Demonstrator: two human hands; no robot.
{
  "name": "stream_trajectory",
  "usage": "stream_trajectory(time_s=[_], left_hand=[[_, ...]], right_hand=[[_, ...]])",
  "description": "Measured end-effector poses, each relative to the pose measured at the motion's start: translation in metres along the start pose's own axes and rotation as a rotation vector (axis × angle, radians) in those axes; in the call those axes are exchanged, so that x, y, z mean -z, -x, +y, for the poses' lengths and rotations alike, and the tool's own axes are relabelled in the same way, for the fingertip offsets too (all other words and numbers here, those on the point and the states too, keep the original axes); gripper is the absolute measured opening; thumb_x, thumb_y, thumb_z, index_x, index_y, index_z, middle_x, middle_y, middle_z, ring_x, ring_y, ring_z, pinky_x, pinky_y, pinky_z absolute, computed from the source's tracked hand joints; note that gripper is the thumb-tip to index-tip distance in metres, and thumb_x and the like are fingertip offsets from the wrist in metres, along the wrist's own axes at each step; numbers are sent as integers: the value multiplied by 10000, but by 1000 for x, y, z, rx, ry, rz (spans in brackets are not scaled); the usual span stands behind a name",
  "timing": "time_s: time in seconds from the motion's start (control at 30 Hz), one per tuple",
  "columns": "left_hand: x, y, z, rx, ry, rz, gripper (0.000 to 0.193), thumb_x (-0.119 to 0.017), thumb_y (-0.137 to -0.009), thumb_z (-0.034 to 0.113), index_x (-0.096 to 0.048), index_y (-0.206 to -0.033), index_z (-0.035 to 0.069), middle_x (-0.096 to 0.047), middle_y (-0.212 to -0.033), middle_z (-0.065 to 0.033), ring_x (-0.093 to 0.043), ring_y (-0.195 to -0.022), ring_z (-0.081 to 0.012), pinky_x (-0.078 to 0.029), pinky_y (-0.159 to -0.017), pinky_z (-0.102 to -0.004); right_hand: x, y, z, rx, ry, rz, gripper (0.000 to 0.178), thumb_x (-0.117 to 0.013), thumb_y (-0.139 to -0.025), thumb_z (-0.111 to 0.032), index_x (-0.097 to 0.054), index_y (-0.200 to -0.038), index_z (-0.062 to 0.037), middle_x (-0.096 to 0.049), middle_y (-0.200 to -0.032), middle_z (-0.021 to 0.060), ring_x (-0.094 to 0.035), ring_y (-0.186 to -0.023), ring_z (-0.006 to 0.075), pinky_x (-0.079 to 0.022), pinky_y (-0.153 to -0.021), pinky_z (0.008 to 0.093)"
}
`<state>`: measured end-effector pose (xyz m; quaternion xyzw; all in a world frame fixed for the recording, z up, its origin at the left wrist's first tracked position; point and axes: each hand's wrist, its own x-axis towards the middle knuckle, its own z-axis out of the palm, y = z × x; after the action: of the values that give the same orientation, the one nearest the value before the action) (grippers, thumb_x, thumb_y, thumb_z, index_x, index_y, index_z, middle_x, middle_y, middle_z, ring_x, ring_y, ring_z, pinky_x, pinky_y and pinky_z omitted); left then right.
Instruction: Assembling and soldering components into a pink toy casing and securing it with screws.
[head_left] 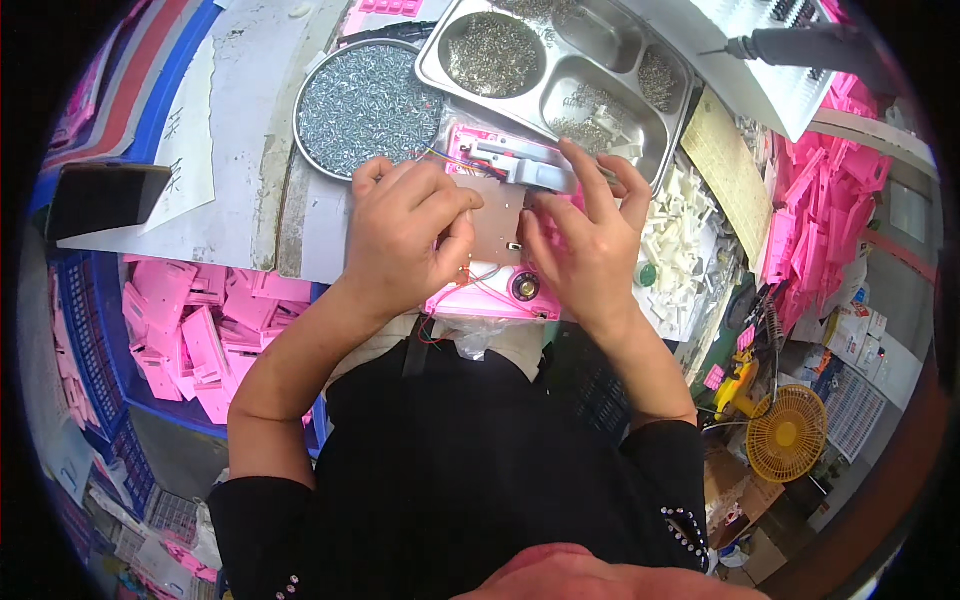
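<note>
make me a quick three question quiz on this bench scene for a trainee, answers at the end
1. Which hand is nearer the round metal dish?
2. True or false: the compartmented metal tray lies left of that dish.
3. Fill in: the wired plastic casing by the right hand is ____ in colour.

Key: 1. The left hand. 2. False. 3. Pink.

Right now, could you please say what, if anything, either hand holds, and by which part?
It cannot be told: the left hand and right hand are at the pink casing, hiding any grip from view.
</note>
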<state>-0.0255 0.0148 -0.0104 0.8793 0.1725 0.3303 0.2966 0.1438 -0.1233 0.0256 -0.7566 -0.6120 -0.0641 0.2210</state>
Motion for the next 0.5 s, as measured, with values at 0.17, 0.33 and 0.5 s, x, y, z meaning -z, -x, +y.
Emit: stream_trajectory(time_s=[0.17,0.33,0.5], left_hand=[[3,1,0,3,15,-12,176,-706,-758,14,-714,-901,117,-633,-830,-10,-585,-748,-195,-341,-808,-383],[3,3,0,2,27,-11,179,-708,-760,12,-718,-907,115,-628,-829,-12,-584,-752,-199,-339,-812,-384],[0,7,-1,19,35,27,150,-725,-748,50,-709,-868,138,-575,-786,7,-589,-756,-186,-332,-802,-394]], right_hand=[[-4,2,0,-20,-8,-4,175,-807,-706,-99,-772,-873,-58,-658,-1351,177,-511,-1233,440,-446,-983,502],[-6,-2,-3,-47,-17,-27,183,-806,-681,-92,-757,-853,-52,-656,-1350,183,-514,-1231,449,-441,-1024,511],[13,1,-5,-37,-29,-12,170,-811,-758,-81,-738,-909,-57,-659,-1361,153,-501,-1287,372,-441,-1047,487]])
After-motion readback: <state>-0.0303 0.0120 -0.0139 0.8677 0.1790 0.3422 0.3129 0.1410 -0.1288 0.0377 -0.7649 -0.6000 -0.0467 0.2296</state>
